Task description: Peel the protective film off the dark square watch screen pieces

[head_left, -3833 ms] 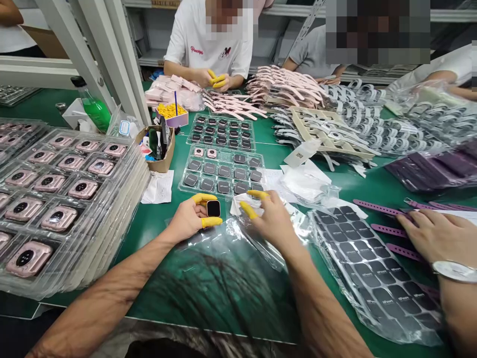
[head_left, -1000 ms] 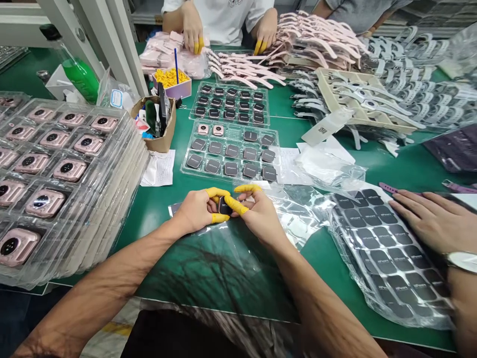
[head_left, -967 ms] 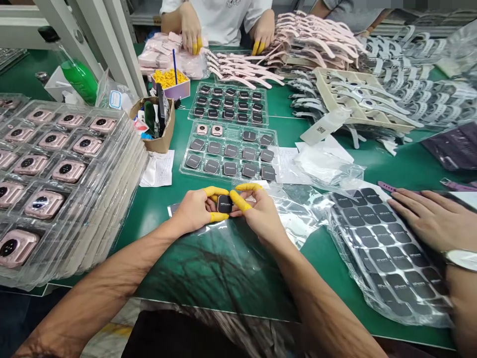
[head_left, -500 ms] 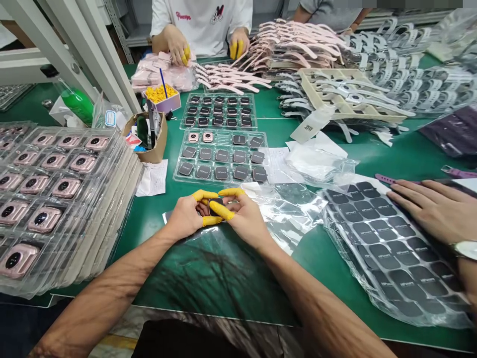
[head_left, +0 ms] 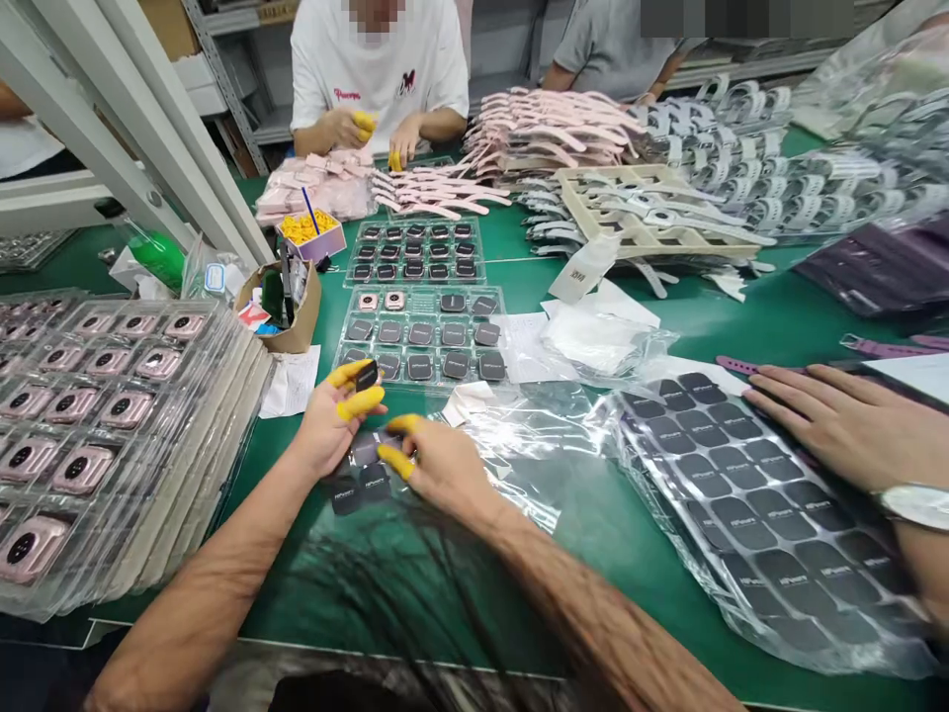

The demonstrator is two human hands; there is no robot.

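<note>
My left hand (head_left: 333,420), with yellow finger cots, pinches a small watch case (head_left: 367,376) with a dark face cover, tilted upright. To its right, my right hand (head_left: 441,460), also in finger cots, has thumb and forefinger at the edge of a small clear sheet of black square stickers (head_left: 356,492), gripping it as far as I can see. Beyond my hands lies a clear blister tray (head_left: 422,334) of watch cases, most with black covers and two with their pink backs up. Another filled tray (head_left: 415,252) sits behind it.
Stacked trays of pink watch cases (head_left: 81,405) stand at left, near a cardboard box (head_left: 297,321). Clear film (head_left: 534,425) lies to the right. Another person's hand (head_left: 822,410) rests beside a bagged sticker sheet (head_left: 748,514). Pink straps (head_left: 556,129) are piled at the back.
My hands have parted: the left carries the watch case up and left, the right has come down to the sticker sheet. The view has tilted up, and the person opposite has moved their hands.
</note>
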